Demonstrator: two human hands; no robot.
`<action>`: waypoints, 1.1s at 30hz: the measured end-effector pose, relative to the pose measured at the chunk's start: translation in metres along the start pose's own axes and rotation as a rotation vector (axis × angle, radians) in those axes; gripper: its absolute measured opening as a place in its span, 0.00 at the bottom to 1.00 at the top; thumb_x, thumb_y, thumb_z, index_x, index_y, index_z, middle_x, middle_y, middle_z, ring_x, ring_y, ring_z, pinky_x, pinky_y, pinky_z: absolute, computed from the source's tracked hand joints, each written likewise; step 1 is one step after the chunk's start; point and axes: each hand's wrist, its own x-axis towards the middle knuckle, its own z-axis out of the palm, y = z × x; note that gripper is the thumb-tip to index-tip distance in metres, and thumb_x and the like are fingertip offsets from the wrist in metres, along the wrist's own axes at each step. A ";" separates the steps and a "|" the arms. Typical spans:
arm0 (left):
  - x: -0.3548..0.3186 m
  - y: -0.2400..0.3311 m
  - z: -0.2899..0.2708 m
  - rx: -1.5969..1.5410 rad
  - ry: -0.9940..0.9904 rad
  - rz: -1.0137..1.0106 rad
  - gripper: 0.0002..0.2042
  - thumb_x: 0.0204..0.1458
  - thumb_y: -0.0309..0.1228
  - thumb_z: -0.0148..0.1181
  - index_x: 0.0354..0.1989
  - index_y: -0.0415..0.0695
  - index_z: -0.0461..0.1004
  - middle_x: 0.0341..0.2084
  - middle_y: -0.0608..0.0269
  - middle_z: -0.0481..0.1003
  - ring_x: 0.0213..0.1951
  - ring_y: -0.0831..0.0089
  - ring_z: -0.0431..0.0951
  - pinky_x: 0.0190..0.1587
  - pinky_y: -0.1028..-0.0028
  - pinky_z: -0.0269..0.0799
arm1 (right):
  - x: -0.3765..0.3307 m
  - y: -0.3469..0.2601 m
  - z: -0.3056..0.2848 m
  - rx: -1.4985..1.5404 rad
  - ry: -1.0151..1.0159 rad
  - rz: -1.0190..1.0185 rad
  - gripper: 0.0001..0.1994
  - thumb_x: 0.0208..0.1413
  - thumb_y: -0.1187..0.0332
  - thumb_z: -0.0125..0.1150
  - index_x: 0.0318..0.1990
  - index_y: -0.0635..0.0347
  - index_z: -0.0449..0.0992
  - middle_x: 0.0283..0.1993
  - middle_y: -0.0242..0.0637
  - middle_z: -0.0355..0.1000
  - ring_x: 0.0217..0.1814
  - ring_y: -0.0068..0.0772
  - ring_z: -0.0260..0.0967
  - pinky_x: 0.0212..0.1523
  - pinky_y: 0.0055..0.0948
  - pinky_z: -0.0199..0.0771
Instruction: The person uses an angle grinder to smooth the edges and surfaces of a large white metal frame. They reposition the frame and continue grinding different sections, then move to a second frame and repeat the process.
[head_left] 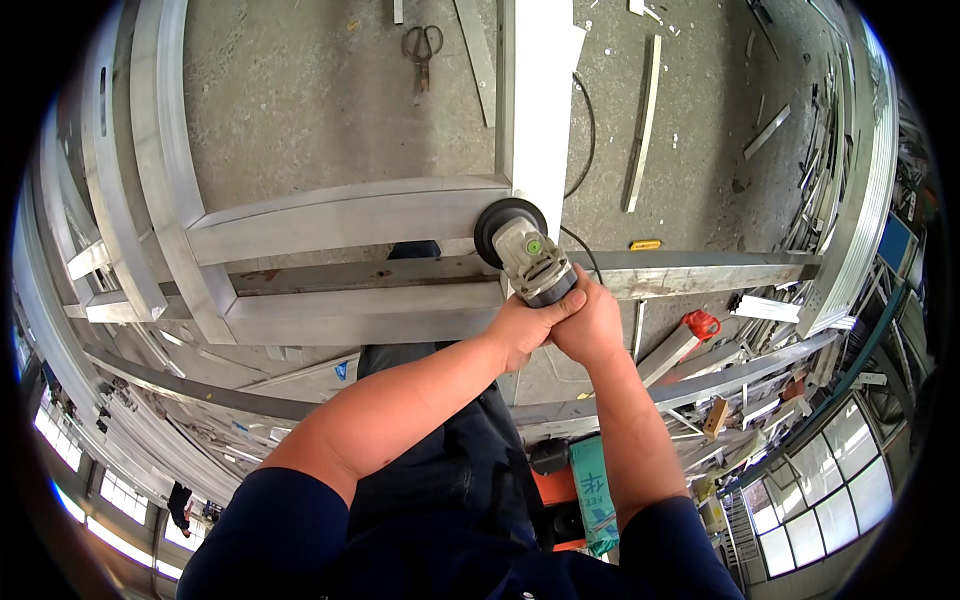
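Both my hands are closed round the body of an angle grinder (540, 268), with a black disc (488, 240) at its far end. My left hand (518, 328) wraps the body from the left, its thumb on top. My right hand (594, 322) grips it from the right, pressed against the left; some fingers are hidden under the tool. The disc lies over a corner of a silver metal frame (350, 222), where a crossbar meets a long upright bar (540, 100). Whether the disc touches the metal or spins, I cannot tell.
A black cord (592, 130) loops right of the upright bar. A supporting beam (710, 262) runs beneath the frame. Scissors (422, 60) and metal offcuts (643, 125) lie on the floor. Long profiles (860, 200) stand at right. A green bag (595, 490) is near my legs.
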 end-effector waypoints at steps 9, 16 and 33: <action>0.002 0.005 0.004 -0.023 0.008 -0.025 0.38 0.39 0.51 0.76 0.58 0.46 0.67 0.54 0.61 0.72 0.56 0.65 0.71 0.55 0.61 0.71 | 0.005 0.000 -0.009 -0.031 -0.028 -0.013 0.28 0.36 0.63 0.68 0.48 0.68 0.72 0.33 0.54 0.77 0.39 0.59 0.75 0.40 0.46 0.76; 0.000 0.014 0.005 -0.028 -0.023 -0.034 0.39 0.40 0.51 0.75 0.59 0.47 0.66 0.55 0.62 0.71 0.57 0.65 0.70 0.58 0.60 0.69 | 0.009 -0.011 -0.016 -0.020 -0.053 -0.026 0.27 0.35 0.66 0.69 0.47 0.66 0.72 0.33 0.54 0.77 0.39 0.60 0.75 0.40 0.46 0.76; 0.003 0.004 -0.001 -0.050 -0.008 -0.049 0.37 0.42 0.49 0.75 0.59 0.47 0.67 0.58 0.63 0.69 0.59 0.66 0.69 0.57 0.59 0.69 | 0.008 -0.010 -0.015 -0.034 -0.093 -0.012 0.29 0.32 0.65 0.70 0.48 0.65 0.73 0.33 0.53 0.77 0.38 0.58 0.75 0.39 0.47 0.76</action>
